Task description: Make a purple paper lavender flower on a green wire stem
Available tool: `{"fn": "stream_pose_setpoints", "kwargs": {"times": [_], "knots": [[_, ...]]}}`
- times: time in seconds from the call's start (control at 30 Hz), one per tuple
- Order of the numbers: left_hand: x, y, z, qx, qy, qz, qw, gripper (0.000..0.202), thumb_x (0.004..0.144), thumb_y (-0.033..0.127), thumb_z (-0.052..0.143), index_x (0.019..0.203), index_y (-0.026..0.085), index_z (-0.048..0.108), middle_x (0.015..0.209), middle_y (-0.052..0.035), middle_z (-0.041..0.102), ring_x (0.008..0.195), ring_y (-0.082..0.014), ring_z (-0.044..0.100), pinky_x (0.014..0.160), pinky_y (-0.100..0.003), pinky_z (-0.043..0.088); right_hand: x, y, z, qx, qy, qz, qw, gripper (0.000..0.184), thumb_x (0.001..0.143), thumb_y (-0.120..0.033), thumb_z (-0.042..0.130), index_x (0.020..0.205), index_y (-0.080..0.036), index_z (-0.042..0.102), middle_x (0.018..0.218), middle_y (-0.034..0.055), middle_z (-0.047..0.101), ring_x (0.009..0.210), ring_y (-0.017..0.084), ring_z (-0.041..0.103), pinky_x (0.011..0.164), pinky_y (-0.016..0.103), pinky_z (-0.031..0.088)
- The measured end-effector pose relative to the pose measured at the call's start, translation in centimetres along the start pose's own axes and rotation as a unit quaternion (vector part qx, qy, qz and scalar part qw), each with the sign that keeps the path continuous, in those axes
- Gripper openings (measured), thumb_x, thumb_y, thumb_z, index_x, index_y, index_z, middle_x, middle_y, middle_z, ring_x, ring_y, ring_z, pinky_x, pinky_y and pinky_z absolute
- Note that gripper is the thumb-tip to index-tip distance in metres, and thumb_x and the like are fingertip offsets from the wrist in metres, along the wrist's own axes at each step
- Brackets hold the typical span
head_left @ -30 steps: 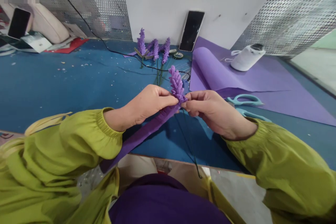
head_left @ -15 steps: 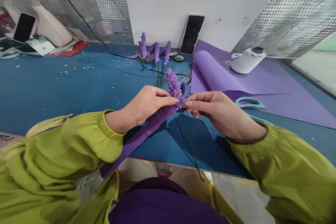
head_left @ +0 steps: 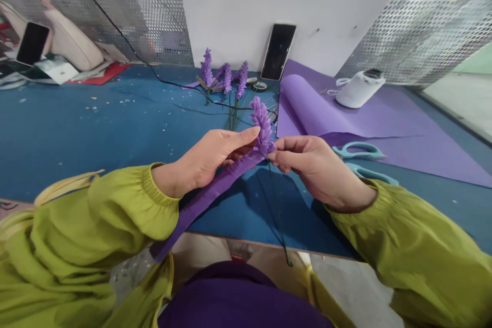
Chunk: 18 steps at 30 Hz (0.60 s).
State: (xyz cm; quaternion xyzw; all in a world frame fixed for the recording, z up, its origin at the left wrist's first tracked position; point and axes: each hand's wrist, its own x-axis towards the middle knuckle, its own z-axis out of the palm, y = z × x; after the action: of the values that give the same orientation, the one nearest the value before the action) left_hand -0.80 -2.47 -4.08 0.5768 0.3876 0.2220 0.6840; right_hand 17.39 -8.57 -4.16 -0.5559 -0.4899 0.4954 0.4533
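Between my hands stands a purple paper lavender flower (head_left: 262,120), its green wire stem (head_left: 279,215) slanting down past the table's front edge. From the flower's base a long purple paper strip (head_left: 219,187) runs down to the left, under my left sleeve. My left hand (head_left: 215,156) is closed around the flower's left side, with the thumb lying against the petals and the other fingers partly hidden behind. My right hand (head_left: 315,166) pinches the base of the flower between thumb and forefinger, just above the bare stem.
Pale-blue-handled scissors (head_left: 359,150) lie right of my right hand. Behind are finished lavender flowers (head_left: 241,82), tape rolls (head_left: 260,86), a leaning phone (head_left: 279,52), purple paper (head_left: 403,118) and a white container (head_left: 360,89). A black cable (head_left: 169,82) crosses the table.
The flower has turned and tilted slightly rightward. My left thumb has shifted up from its base onto the petals. My right hand keeps its pinch, and more of the scissors shows.
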Motion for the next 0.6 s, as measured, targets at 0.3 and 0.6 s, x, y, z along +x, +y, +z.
{"fn": "stream_pose_setpoints", "kwargs": {"times": [0.3, 0.6], "knots": [[0.17, -0.53, 0.71, -0.07, -0.01, 0.031, 0.997, 0.025, 0.064, 0.027, 0.084, 0.08, 0.014, 0.071, 0.074, 0.0005, 0.067, 0.067, -0.0094, 0.059, 0.07, -0.026, 0.047, -0.24, 0.56, 0.49, -0.057, 0.015, -0.035, 0.998, 0.013, 0.071, -0.026, 0.071, 0.068, -0.016, 0.064, 0.059, -0.0048, 0.055, 0.053, 0.007, 0.042, 0.051, 0.023, 0.032], [0.09, -0.91, 0.58, -0.047, -0.025, 0.074, 0.996, 0.015, 0.07, 0.029, 0.078, 0.074, 0.016, 0.072, 0.07, 0.0013, 0.065, 0.066, -0.0093, 0.056, 0.069, -0.024, 0.043, -0.2, -0.12, -0.35, -0.103, 0.035, -0.078, 0.991, 0.025, 0.069, -0.037, 0.077, 0.073, -0.016, 0.064, 0.063, -0.0028, 0.058, 0.057, 0.01, 0.047, 0.053, 0.024, 0.036]]}}
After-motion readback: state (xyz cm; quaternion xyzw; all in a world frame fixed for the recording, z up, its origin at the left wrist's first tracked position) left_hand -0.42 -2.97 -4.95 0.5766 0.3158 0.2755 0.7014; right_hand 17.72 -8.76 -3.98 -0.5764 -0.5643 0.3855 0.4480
